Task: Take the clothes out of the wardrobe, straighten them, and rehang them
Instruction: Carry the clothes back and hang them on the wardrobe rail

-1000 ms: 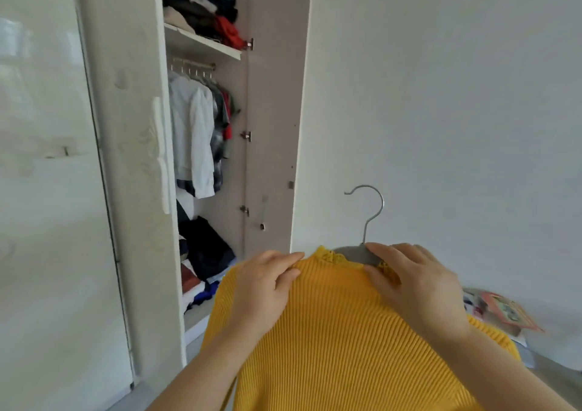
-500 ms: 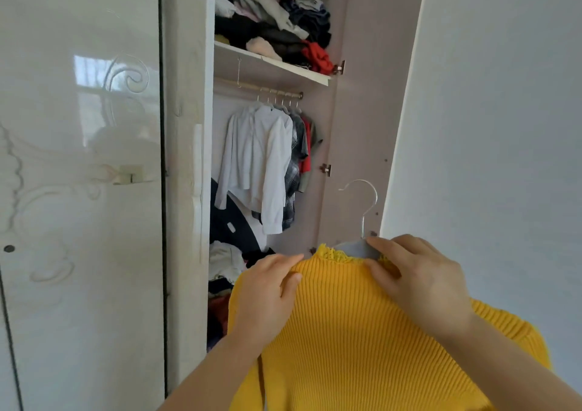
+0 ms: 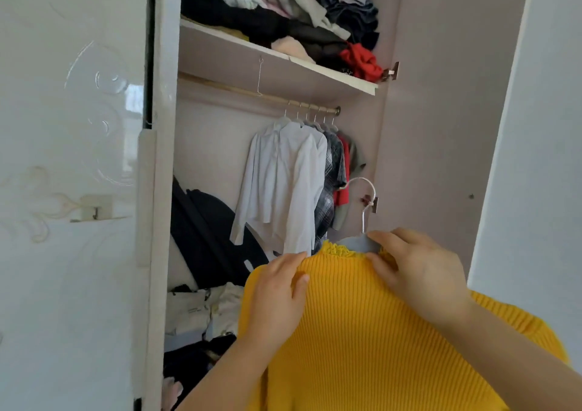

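Rail bare left of shirts. L hand grip pinches sweater shoulder; hanger sits in collar, R hand grip curled on both, low before wardrobe. Best: keep shoulders level, lift, hook onto rail.

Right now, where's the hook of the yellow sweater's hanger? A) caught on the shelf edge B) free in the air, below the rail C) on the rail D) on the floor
B: the hook hangs on nothing, below the rail, with the left hand and right hand holding the yellow sweater near its neck.
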Demonstrator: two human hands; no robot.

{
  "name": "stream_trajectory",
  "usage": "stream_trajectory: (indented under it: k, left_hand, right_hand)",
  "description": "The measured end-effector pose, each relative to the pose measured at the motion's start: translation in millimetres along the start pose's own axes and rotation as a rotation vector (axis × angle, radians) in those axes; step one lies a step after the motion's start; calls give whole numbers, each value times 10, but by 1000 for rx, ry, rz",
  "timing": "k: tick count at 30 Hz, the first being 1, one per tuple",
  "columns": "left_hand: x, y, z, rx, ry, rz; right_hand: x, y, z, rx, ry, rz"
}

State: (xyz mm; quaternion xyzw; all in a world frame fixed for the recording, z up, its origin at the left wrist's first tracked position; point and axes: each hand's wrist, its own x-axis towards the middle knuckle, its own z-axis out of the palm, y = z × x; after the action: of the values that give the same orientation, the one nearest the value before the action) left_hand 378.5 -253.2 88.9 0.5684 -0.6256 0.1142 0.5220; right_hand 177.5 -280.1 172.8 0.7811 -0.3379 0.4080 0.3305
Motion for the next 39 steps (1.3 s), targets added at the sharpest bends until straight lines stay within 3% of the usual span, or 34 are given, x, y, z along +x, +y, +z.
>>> stream_trajectory:
  k: [5,20,28,39]
  left_hand:
    - [793,-519,286,7,46,-42]
    - [2985,-2065,937,246,117,-66]
    - [4054,-2814,951,405,81,-50]
    - [5415,-3614,720,499,107,9]
  right_hand:
    - [645,158,786,47,46,0]
    - [2615,698,3325,211,-53,-101]
    - [3571,677,4236,244,-21,-103]
    - [5049,474,5048,113,19,-28]
